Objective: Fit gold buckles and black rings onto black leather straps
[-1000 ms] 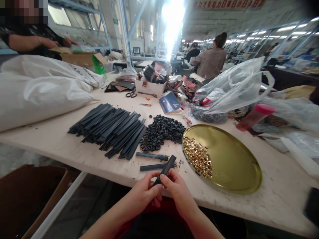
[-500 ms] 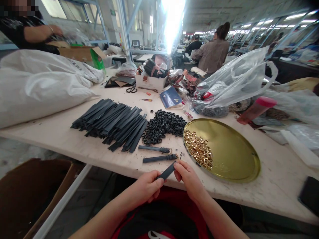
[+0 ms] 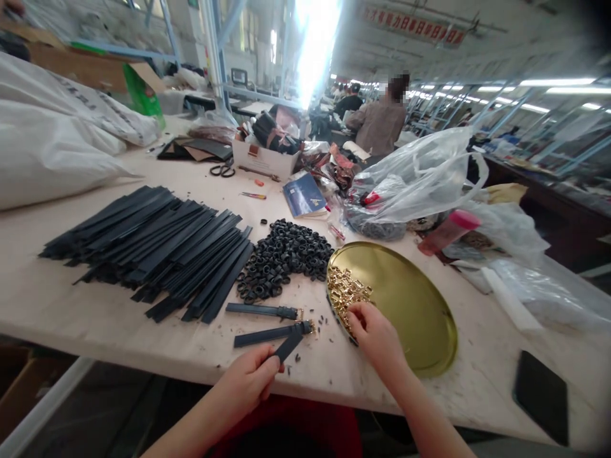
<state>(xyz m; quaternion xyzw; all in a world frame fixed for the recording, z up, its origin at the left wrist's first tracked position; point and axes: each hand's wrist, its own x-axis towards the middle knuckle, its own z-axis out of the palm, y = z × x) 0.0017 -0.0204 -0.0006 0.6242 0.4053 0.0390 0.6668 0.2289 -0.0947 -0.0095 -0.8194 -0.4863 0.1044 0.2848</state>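
My left hand (image 3: 248,381) is closed round the near end of a dark strap (image 3: 289,346) at the table's front edge. My right hand (image 3: 375,331) rests over the near rim of the round gold tray (image 3: 420,318), its fingers curled into the heap of small gold buckles (image 3: 344,294); what they pinch is hidden. Two straps fitted with buckles (image 3: 267,323) lie side by side just beyond my left hand. A mound of black loops (image 3: 284,257) sits behind them, and a wide pile of loose black straps (image 3: 153,245) spreads to the left.
White sacks (image 3: 52,140) fill the far left. Scissors (image 3: 222,170), a white box (image 3: 260,159), a blue booklet (image 3: 305,194), clear plastic bags (image 3: 420,178) and a pink-capped bottle (image 3: 446,230) crowd the back. A black phone (image 3: 541,394) lies near right. A person sits beyond the table.
My right hand let go of the strap and moved right to the buckles in the gold tray. My left hand keeps the strap. The camera has swung to the right.
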